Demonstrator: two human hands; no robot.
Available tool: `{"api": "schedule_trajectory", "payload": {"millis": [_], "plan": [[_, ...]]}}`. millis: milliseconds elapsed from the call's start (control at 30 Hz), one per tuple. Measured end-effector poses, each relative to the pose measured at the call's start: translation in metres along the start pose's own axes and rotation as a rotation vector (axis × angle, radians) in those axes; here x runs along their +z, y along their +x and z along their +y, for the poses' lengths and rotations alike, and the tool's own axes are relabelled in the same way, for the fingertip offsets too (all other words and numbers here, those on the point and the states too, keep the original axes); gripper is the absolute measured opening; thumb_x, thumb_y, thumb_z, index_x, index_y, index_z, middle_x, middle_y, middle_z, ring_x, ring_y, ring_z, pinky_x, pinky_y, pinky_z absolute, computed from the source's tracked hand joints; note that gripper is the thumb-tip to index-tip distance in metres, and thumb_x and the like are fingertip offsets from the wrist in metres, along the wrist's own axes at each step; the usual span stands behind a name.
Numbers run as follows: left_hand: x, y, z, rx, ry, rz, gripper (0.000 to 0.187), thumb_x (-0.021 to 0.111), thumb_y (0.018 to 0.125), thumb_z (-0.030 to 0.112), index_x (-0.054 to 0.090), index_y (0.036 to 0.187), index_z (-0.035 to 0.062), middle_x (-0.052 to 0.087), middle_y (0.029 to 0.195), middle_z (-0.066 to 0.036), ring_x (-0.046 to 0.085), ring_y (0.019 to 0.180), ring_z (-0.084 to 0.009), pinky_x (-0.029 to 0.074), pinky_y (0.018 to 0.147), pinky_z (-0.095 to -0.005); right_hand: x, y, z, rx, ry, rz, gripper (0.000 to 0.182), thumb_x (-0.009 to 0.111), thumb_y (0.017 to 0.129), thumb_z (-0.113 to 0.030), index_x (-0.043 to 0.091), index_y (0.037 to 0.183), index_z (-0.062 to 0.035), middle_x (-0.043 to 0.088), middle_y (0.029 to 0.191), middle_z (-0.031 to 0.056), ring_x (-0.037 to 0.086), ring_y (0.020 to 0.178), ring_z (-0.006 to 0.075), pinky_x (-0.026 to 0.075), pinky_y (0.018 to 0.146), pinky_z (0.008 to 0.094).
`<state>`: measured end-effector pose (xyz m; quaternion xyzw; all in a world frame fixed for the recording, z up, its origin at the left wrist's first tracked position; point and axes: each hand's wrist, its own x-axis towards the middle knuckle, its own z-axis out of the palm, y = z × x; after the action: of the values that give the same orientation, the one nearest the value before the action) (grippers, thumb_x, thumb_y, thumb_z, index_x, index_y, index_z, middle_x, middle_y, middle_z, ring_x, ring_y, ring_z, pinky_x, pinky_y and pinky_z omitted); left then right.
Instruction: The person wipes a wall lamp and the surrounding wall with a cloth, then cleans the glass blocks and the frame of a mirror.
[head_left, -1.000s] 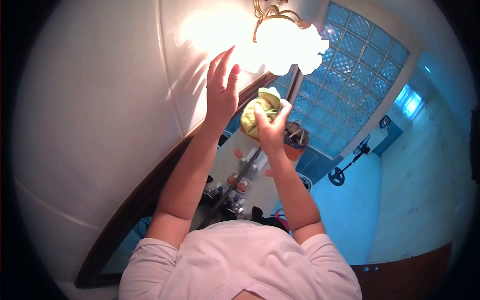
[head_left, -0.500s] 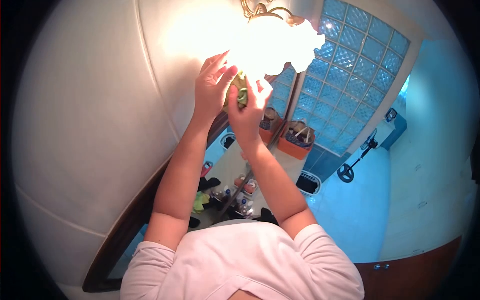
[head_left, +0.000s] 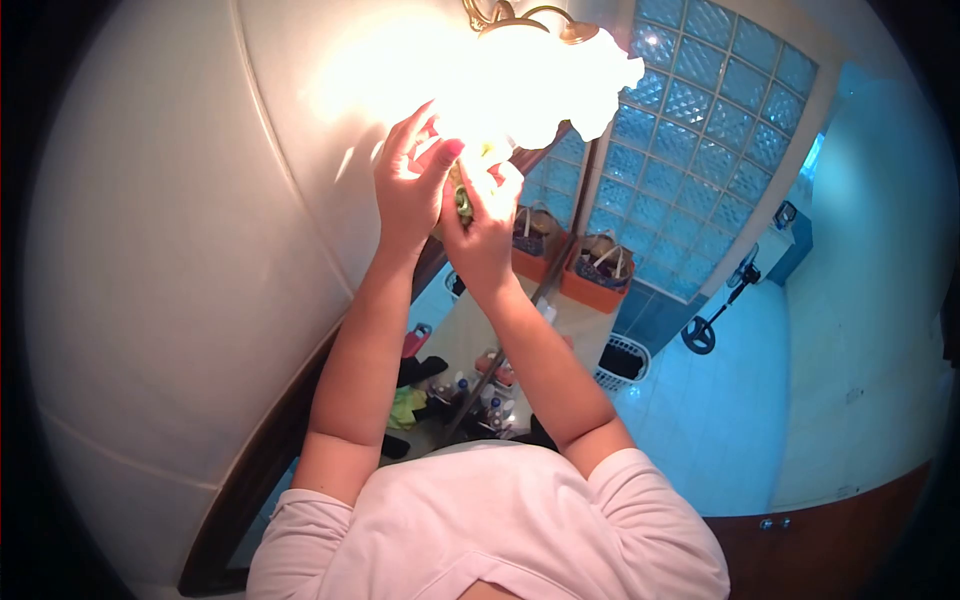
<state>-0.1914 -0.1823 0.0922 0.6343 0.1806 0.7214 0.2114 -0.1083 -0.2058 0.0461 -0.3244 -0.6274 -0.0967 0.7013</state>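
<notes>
Both my hands are raised to a lit wall lamp with frilled shades (head_left: 570,85), whose glare washes out its near part. My left hand (head_left: 408,190) curves its fingers and thumb around the left edge of the glowing shade; the exact contact is lost in the light. Close beside it, my right hand (head_left: 484,215) grips a crumpled yellow-green cloth (head_left: 463,203) against the underside of the shade. Part of the cloth is hidden behind the right fingers.
A dark-framed mirror (head_left: 262,455) runs along the wall below the lamp. On the counter stand an orange basket (head_left: 595,290) holding bags, and several small bottles (head_left: 497,405). A white laundry basket (head_left: 622,362) sits on the floor beyond. Glass blocks (head_left: 700,140) form the far wall.
Both hands have shifted slightly left and the right hand has drawn nearer the left, covering more of the cloth. The view has also moved slightly.
</notes>
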Motion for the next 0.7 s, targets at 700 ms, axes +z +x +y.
{"api": "schedule_trajectory", "payload": {"millis": [700], "plan": [[0.008, -0.004, 0.003, 0.041, 0.109, 0.096, 0.061, 0.073, 0.077, 0.035, 0.051, 0.124, 0.0026, 0.057, 0.111, -0.015, 0.054, 0.105, -0.0219, 0.042, 0.094, -0.0349, -0.069, 0.020, 0.046, 0.025, -0.254, -0.069, 0.081, 0.069, 0.066, -0.010, 0.034, 0.139, -0.0114, 0.035, 0.116, 0.0254, 0.038, 0.110, 0.0403, 0.035, 0.094, 0.0470]]}}
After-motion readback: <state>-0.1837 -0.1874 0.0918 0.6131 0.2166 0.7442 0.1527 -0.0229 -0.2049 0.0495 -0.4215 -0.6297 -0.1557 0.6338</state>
